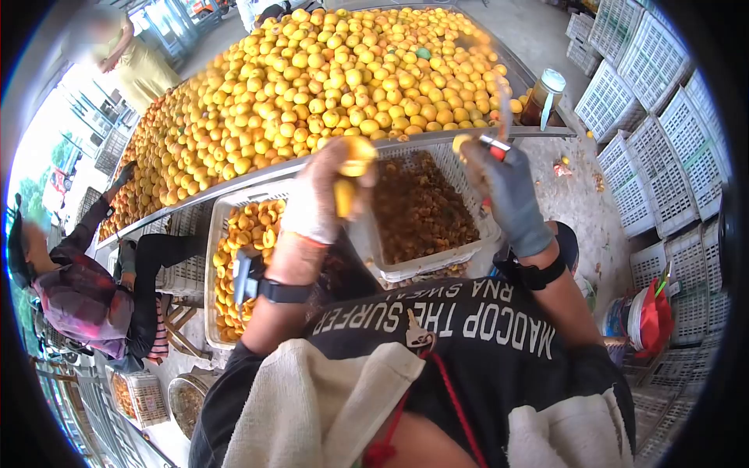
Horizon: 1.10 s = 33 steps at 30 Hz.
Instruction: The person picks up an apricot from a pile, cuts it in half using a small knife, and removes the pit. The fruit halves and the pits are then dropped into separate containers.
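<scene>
My left hand [318,191], in a pale glove, is closed around cut apricot halves [357,156], with yellow flesh showing at the fingers. My right hand [511,191], in a grey glove, grips a knife [496,145] with a red and black handle. Its blade points up and is blurred. A small yellow piece [462,143] shows at the right fingertips. Below and between the hands is a white crate [427,271] of brown pits and scraps [421,210]. Under my left forearm, another crate [212,300] holds apricot halves [234,265].
A large heap of whole apricots [335,78] covers the metal-edged table [257,175] ahead. A jar of dark liquid [542,97] stands at its right corner. Stacked plastic crates [640,171] line the right side. A co-worker [86,300] sits at left; another person [140,62] stands behind.
</scene>
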{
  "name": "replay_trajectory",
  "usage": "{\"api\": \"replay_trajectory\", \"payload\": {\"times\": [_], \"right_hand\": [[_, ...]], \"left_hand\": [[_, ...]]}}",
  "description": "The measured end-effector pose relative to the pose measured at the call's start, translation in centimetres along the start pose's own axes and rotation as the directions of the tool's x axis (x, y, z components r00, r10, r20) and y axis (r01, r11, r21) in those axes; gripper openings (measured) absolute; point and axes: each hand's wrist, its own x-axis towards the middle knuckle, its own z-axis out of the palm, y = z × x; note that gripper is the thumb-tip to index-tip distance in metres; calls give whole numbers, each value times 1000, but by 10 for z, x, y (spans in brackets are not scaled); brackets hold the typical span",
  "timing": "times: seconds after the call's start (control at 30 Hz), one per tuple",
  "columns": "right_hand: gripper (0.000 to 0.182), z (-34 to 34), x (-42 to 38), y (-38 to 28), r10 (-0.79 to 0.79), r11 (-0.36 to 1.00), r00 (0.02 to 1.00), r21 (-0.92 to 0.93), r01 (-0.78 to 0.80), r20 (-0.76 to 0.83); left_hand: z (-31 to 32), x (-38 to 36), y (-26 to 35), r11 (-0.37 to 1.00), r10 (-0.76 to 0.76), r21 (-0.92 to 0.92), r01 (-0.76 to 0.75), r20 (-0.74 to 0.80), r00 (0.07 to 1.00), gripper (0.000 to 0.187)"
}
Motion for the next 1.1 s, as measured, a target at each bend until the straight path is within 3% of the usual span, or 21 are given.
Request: {"api": "replay_trajectory", "payload": {"times": [0.03,0.1,0.2,0.23,0.3,0.37,0.43,0.47,0.5,0.53,0.6,0.63,0.67,0.7,0.73,0.77,0.83,0.9,0.97,1.0,1.1], "right_hand": [[21,-9,6,15,79,978,996,-191,-83,-28],[28,-27,16,58,-108,948,994,-297,113,32],[36,-50,18,101,-18,670,997,-739,65,71],[36,-50,17,99,-18,674,997,-736,63,69],[35,-49,13,83,454,823,891,-396,-407,27],[34,-46,11,69,500,770,866,-456,-446,-3],[34,-53,14,83,545,709,837,-511,-486,-40],[38,-61,17,110,341,753,940,-596,-279,-9],[42,-65,19,126,124,743,991,-667,-60,49],[42,-64,19,128,136,745,989,-664,-65,55],[42,-60,21,126,231,688,968,-719,-94,94],[42,-57,23,129,232,691,968,-716,-93,97],[42,-55,24,133,210,713,970,-698,-69,119],[41,-56,24,138,189,731,973,-681,-47,136],[38,-59,25,169,205,849,972,-515,-117,118],[38,-61,24,169,210,848,971,-514,-125,111],[34,-59,25,161,318,855,943,-458,-243,94],[32,-67,30,160,374,857,921,-420,-297,112],[31,-74,34,164,278,804,954,-571,-166,113],[31,-77,34,166,283,803,953,-570,-173,108],[29,-84,34,165,229,820,966,-559,-124,121]], "left_hand": [[-17,2,2,995,38,95,-32,-57,998,32],[-62,6,0,959,82,283,-4,-263,961,33],[-167,9,-22,914,161,404,30,-431,888,27],[-184,1,-18,928,112,359,99,-523,845,25],[-274,-7,-31,800,228,585,132,-502,834,25],[-322,-16,-29,497,362,815,298,-507,782,27],[-350,-11,-9,-340,387,782,522,-389,836,35],[-293,-8,14,3,524,768,641,-547,653,43],[-341,8,12,-103,597,849,518,-364,715,42],[-270,19,32,308,591,877,368,-480,648,39],[-222,61,32,460,584,861,220,-479,656,32],[-193,82,25,464,560,870,168,-435,705,32],[-220,122,-2,232,569,944,236,-328,754,32],[-154,127,-6,330,492,942,63,-228,840,27],[-138,150,-32,207,563,957,-202,52,825,21],[-102,164,-51,198,550,944,-264,116,827,18],[-34,180,-68,453,320,874,-178,27,947,20],[-6,209,-104,549,363,779,-303,105,926,21],[15,235,-125,472,377,815,-336,158,913,24],[29,239,-123,206,437,917,-340,225,871,28],[37,271,-146,134,431,922,-364,277,859,34]]}}
